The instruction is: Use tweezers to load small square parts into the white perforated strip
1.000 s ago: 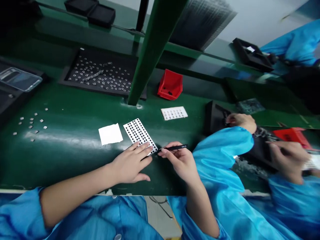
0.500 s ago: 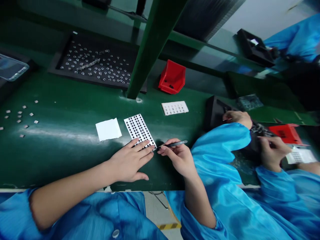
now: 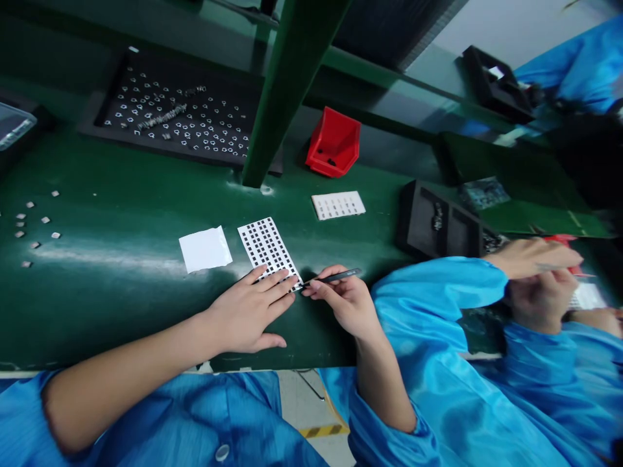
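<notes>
My left hand (image 3: 248, 308) lies flat with its fingertips pressing on the lower end of a white sheet printed with a grid of black squares (image 3: 265, 250). My right hand (image 3: 343, 301) pinches black tweezers (image 3: 338, 277), whose tip reaches the sheet's lower corner, close to my left fingertips. Whatever lies at the tip is too small to tell. A blank white paper square (image 3: 204, 250) lies just left of the sheet on the green bench (image 3: 121, 311). Beyond them lies a small white card with rows of dark marks (image 3: 338, 205).
A black tray holding several small metal pieces (image 3: 170, 107) and a red plastic bin (image 3: 333, 144) stand beyond a green post (image 3: 287, 84). Several loose pieces (image 3: 36, 227) lie at left. A black foam tray (image 3: 438, 220) stands at right, beside a co-worker's hands (image 3: 535, 279).
The whole scene has drifted up and left in view. The co-worker's hand has moved off the black foam tray to the right. My hands hold the same positions on the sheet and tweezers.
</notes>
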Available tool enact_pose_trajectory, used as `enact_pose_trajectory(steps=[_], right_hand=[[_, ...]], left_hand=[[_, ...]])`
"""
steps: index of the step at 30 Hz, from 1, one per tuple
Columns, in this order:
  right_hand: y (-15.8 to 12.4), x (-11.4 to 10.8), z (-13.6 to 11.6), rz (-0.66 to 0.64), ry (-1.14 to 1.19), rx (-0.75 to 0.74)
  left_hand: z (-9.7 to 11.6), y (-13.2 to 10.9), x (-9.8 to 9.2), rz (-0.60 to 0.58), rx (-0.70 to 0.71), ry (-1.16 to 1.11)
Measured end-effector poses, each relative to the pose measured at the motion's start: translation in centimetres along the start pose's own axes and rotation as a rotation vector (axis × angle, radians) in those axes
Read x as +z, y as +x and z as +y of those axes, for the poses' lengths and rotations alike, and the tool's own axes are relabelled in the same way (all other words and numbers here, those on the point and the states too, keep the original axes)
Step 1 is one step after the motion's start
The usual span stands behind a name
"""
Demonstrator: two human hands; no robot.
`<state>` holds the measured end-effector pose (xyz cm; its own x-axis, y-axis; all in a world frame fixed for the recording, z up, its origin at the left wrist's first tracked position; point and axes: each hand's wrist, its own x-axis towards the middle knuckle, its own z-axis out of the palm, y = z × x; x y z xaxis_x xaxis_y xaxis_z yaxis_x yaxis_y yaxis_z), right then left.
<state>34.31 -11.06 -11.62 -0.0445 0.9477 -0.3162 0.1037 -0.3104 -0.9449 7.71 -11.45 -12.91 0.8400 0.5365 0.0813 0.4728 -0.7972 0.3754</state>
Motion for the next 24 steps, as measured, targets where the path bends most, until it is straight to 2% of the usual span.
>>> enact_pose_trajectory(steps=[5, 9, 12, 15, 18, 21, 22, 24], right_hand=[[-0.1, -0.5, 0.3, 0.027, 0.026, 0.007], [0.3, -0.6, -0.1, 0.081, 0.071, -0.03], [0.8, 0.3, -1.8, 0.083, 0.14, -0.089], [1.8, 2.1, -4.2, 0.1, 0.197, -0.191], [2.7, 4.8, -6.4, 0.061, 0.208, -0.288], [3.7, 7.9, -7.7, -0.039, 0.202, -0.289], [4.1, 8.7, -7.7, -0.092, 0.206, -0.286], [5.1, 9.9, -7.3, -0.227, 0.185, -0.298]], left_hand=[[-0.2, 0.1, -0.1, -0.005, 0.012, -0.002], [-0.1, 0.0, -0.3, 0.057, 0.049, 0.015], [0.5, -0.5, -1.5, 0.18, 0.074, 0.032], [0.4, -1.8, -3.2, 0.365, 0.03, 0.009], [-0.9, -5.1, -5.3, 0.523, -0.133, -0.029], [-3.6, -10.5, -7.9, 0.624, -0.437, 0.07], [-4.7, -12.4, -8.9, 0.626, -0.572, 0.161], [-7.1, -16.0, -10.6, 0.528, -0.867, 0.324]])
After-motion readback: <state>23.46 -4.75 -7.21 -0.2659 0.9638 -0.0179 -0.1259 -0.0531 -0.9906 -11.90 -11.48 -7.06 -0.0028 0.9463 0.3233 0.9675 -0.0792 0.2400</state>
